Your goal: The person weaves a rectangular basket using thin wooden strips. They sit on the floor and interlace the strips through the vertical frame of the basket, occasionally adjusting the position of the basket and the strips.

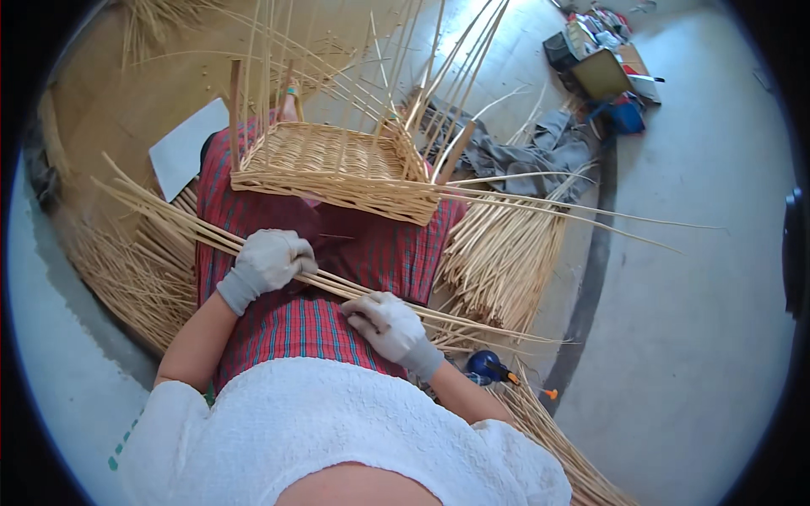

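A bundle of long pale wicker rods [329,285] lies aslant across my lap, over a red checked cloth [295,325]. My left hand [272,260], in a white-grey knitted glove, is closed round the bundle near its middle. Further along to the right, my right hand [386,326], gloved alike, is closed on the same rods, its fingers curled over them. Beyond both hands a half-woven rectangular wicker basket [333,190] rests on my knees. Tall uncut stakes rise from it, and several loose ends stick out to the right.
A heap of cut rods [506,253] lies right of my knees beside a grey cloth [540,156]. More rods [126,270] lie to the left, near a white board [190,148]. A dark blue round object [485,364] sits by my right forearm. A box of odds and ends [603,72] stands far right.
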Tool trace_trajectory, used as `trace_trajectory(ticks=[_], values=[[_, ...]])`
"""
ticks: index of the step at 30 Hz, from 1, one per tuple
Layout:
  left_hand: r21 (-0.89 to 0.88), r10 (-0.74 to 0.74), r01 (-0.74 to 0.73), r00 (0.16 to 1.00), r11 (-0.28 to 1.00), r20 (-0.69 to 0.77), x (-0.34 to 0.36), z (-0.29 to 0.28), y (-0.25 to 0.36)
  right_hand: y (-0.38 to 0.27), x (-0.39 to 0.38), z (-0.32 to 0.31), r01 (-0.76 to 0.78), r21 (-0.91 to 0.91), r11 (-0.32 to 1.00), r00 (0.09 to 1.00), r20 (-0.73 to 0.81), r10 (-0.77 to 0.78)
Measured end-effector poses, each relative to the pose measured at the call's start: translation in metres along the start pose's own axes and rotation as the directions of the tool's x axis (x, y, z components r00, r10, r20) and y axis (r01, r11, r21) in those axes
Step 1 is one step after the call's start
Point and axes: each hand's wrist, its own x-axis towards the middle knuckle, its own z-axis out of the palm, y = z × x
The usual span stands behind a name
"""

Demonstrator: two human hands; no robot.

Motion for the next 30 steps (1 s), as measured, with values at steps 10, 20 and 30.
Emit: trace_trajectory(ticks=[10, 20, 30], values=[[0.192, 0.369, -0.320, 0.866, 0.928, -0.338, -0.004, -0.009, 0.051, 0.001, 0.047, 0.032, -0.276, 0.857, 0.436, 0.945, 0.159, 0.286], [-0.149, -0.024, -0.061, 0.861, 0.987, -0.508, -0.042, -0.068, -0.095, 0.041, 0.063, -0.123, 0.475, 0.706, 0.525, 0.745, -0.640, 0.186], [-0.330, -0.284, 0.001, 0.514, 0.944, -0.810, 0.018, -0.078, -0.091, 0.034, 0.093, -0.074, 0.319, 0.835, 0.448, 0.741, -0.515, 0.432]])
